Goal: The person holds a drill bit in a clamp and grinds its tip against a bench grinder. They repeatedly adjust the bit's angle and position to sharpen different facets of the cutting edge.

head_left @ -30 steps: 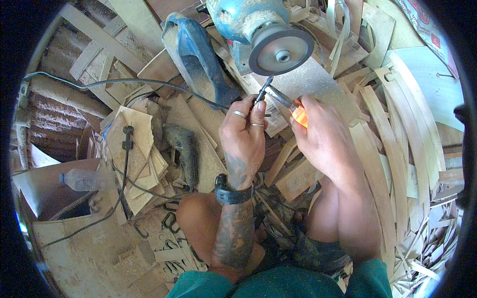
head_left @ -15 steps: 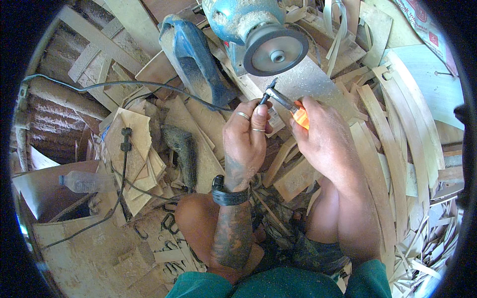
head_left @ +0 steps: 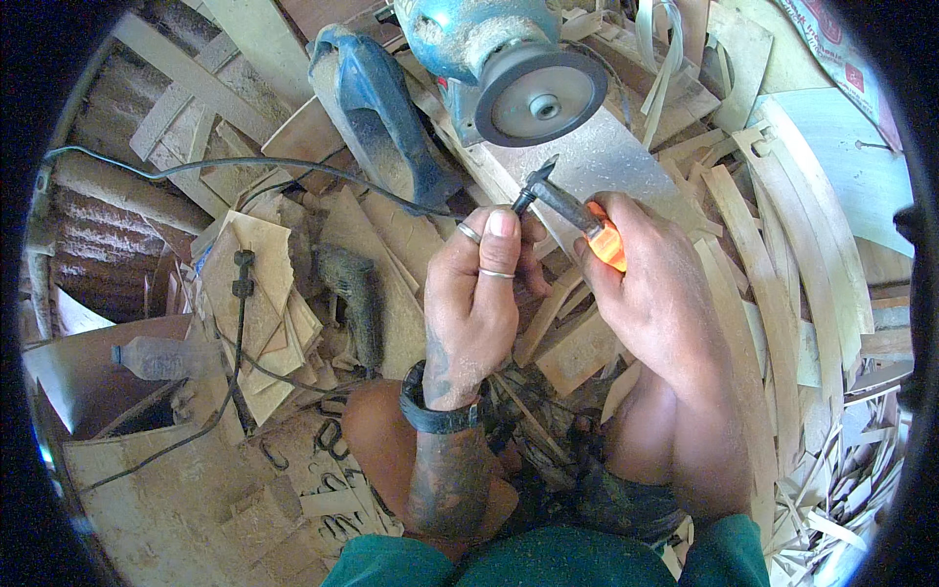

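Note:
My left hand [head_left: 476, 293] pinches the lower end of a small dark metal bit [head_left: 539, 173] between thumb and fingers. Its flattened, pointed tip slants up and to the right. Closed round an orange-handled tool [head_left: 606, 245], probably pliers, is my right hand [head_left: 646, 279]. The tool's grey metal end reaches left and meets the bit just above my left fingertips. Most of the handle is hidden in my palm. Just beyond the bit stands a blue-green bench grinder [head_left: 481, 34] with a round, dark-rimmed wheel [head_left: 577, 98]; the bit is apart from the wheel.
A dusty blue machine part [head_left: 367, 117] stands left of the grinder. A dark power drill [head_left: 354, 303] lies among wood sheets [head_left: 259, 264], with cables [head_left: 240, 342] nearby. At the left lies a plastic bottle [head_left: 161, 358]. Curved wood strips [head_left: 748, 264] crowd the right side.
Both hands have shifted slightly, the left one to the left and toward me, the right one a little to the right. The bit has turned, and more of its flat tip shows.

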Available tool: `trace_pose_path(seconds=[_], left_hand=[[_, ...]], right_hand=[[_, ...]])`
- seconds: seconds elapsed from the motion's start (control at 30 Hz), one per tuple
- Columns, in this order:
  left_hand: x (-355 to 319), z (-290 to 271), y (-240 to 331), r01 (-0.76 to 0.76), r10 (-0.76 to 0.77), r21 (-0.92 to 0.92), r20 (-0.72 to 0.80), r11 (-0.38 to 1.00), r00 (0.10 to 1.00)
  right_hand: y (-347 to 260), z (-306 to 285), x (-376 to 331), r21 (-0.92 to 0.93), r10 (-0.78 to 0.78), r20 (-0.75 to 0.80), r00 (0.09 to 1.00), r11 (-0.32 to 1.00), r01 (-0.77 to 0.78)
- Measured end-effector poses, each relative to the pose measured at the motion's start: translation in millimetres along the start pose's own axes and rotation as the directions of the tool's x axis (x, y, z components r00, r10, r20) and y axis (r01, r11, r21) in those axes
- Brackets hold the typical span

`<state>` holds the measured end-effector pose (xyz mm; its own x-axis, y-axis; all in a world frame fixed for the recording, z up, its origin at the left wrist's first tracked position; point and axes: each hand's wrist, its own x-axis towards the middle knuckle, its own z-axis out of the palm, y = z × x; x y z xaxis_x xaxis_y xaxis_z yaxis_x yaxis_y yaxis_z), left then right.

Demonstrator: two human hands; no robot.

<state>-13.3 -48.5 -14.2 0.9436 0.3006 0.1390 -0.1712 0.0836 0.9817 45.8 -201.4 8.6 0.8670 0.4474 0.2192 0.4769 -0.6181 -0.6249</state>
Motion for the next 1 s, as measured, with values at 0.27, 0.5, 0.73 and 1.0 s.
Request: trace_pose_path(seconds=[0.27, 0.5, 0.73, 1.0], left_hand=[[-9, -2, 11, 0.068, -0.065, -0.095, 0.035, 0.993, 0.997], [-10, -5, 14, 0.154, -0.123, -0.277, 0.125, 0.948, 0.984], [-6, -11, 13, 0.308, -0.206, -0.531, 0.243, 0.789, 0.948], [-9, 1, 14, 0.031, -0.04, -0.135, -0.067, 0.99, 0.997]], right_hand=[[-5, -6, -4, -0.052, -0.056, 0.003, 0.998, 0.997, 0.057], [-3, -6, -7, -0.035, -0.085, 0.0, 0.996, 0.996, 0.085], [-7, -8, -10, -0.025, -0.055, 0.018, 0.998, 0.998, 0.056], [-8, -12, -13, -0.128, 0.023, 0.046, 0.999, 0.992, -0.017]])
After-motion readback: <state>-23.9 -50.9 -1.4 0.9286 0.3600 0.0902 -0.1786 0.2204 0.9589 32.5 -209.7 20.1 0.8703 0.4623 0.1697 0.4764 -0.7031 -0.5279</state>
